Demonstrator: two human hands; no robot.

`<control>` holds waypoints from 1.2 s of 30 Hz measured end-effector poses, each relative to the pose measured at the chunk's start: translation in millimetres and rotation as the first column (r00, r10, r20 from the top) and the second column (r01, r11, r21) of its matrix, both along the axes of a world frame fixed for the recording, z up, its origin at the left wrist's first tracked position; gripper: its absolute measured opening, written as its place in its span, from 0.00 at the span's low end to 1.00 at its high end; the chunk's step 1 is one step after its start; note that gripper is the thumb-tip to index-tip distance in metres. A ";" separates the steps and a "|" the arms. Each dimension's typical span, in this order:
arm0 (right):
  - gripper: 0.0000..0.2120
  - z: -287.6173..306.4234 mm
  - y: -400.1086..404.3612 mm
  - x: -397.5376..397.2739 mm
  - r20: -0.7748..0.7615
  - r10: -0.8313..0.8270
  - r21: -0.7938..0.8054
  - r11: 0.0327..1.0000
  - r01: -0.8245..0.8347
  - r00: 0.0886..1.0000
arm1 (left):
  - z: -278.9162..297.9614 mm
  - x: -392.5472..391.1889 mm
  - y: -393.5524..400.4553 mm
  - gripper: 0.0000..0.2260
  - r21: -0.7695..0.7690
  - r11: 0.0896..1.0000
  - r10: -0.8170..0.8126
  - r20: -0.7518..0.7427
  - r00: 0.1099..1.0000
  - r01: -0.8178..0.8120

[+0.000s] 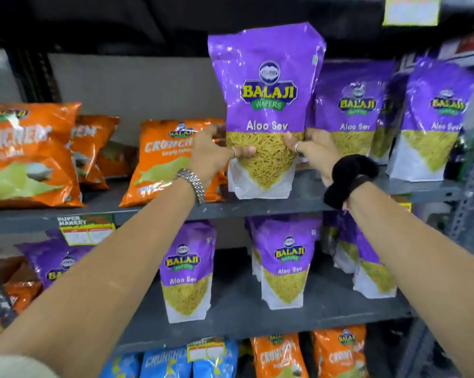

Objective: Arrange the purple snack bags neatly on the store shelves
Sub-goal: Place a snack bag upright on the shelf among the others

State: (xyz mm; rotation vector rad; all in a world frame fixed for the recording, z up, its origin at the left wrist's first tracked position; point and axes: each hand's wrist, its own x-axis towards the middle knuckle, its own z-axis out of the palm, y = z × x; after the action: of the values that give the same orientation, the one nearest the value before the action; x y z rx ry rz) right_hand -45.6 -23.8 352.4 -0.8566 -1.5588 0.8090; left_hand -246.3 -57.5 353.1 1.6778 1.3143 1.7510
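A tall purple Aloo Sev bag [266, 85] stands upright on the upper grey shelf [257, 207], its base near the front edge. My left hand [214, 151] grips its left side and my right hand [312, 148] grips its right side, thumbs on the front. More purple bags [353, 105] stand to its right on the same shelf, another at the far right [437, 118]. On the middle shelf [244, 315] below stand several purple bags [186, 271], one of them [285, 260] between my forearms.
Orange Crunchex bags [28, 154] lie and lean on the upper shelf at the left, one [162, 159] right beside my left hand. Blue bags [170, 361] and orange bags [279, 356] fill the lowest shelf. A metal upright [473, 186] bounds the right side.
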 end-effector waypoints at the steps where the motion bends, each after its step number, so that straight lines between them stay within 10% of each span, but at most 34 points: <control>1: 0.07 -3.2 12.3 -1.6 0.009 -0.011 -0.032 0.999 0.011 1.000 | -3.5 0.5 12.1 0.23 -0.020 1.000 0.004 0.002 1.000 -0.004; 17: 0.26 -19.4 127.7 -14.7 0.160 -0.145 -0.072 0.985 0.158 0.976 | -14.8 21.5 110.9 0.32 -0.126 0.957 0.237 -0.169 0.957 -0.260; 29: 0.08 -83.5 24.0 29.9 -0.223 -0.263 0.182 0.935 0.305 0.939 | -106.2 71.7 32.1 0.20 0.188 0.982 -0.030 0.118 0.993 0.007; 36: 0.06 -168.6 -5.6 96.4 -0.246 -0.437 0.079 0.880 0.468 0.865 | -191.2 143.9 18.1 0.16 0.049 0.980 -0.194 0.082 0.978 0.191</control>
State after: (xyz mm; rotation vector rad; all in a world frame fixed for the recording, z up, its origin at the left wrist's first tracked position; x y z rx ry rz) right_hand 50.8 -29.4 183.8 -0.9492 -1.1351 0.4299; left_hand -102.4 -39.4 161.9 1.6704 1.0475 1.7260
